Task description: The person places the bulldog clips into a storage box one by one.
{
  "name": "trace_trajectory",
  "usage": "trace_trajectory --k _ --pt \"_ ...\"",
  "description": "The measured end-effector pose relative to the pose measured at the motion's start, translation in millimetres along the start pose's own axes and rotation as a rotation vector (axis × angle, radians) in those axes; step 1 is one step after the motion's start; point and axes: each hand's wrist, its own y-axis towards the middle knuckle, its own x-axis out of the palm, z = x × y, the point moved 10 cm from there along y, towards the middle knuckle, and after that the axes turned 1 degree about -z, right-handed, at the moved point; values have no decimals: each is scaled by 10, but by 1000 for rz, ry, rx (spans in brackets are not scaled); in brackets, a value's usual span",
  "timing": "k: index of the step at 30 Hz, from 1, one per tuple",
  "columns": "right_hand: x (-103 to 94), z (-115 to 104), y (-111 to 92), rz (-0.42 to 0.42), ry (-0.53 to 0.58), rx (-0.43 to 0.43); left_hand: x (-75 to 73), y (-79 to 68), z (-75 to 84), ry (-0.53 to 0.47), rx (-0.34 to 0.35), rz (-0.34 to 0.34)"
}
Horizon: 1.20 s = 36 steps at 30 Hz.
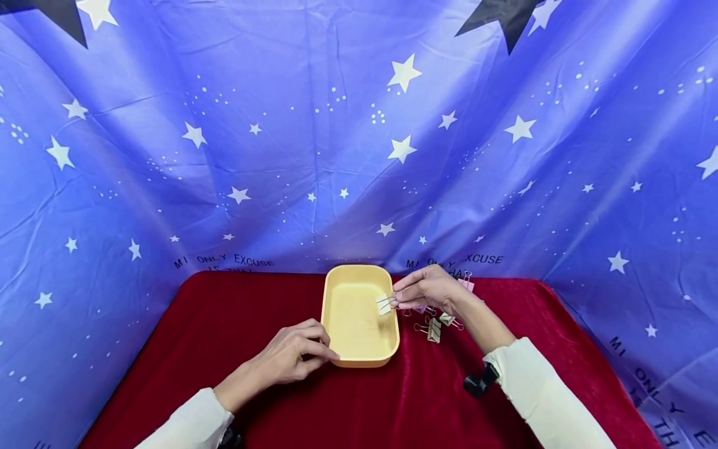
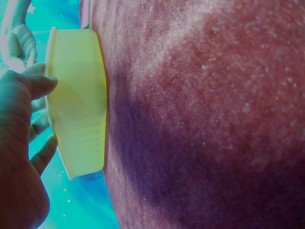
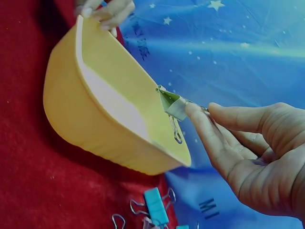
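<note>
A yellow rectangular tub [image 1: 350,321] stands on the red cloth. My left hand [image 1: 297,352] pinches its rim at the near left corner; in the left wrist view the thumb [image 2: 43,86] lies against the outer wall [image 2: 78,105], the other fingers behind the rim. Over the tub's right side, my right hand [image 1: 429,292] holds a pale binder clip [image 1: 384,305] by a wire handle between thumb and fingertips. The right wrist view shows this clip [image 3: 177,109] inside the rim, its other handle hanging loose.
Several binder clips lie right of the tub, partly hidden under my right hand: a greenish one [image 1: 434,330], a pale one [image 1: 447,318], a pink one [image 1: 466,284]. A blue star-printed curtain [image 1: 314,156] rises behind the red-covered table [image 1: 235,312].
</note>
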Motion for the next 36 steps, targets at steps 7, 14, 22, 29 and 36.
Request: trace_trajectory --k 7,14,22,29,36 --pt "233 -26 -20 -26 -49 -13 -9 3 1 -11 -4 -3" --pt "408 45 -58 -11 -145 19 -12 7 2 -14 -8 -6" --pt "555 107 -106 -33 -219 5 -7 6 5 -13 -14 -11" --pt "566 145 -113 -29 -239 16 -9 26 -2 -8 -20 -19" --pt "418 166 -128 -6 -247 15 2 34 -5 -10 -34 -28"
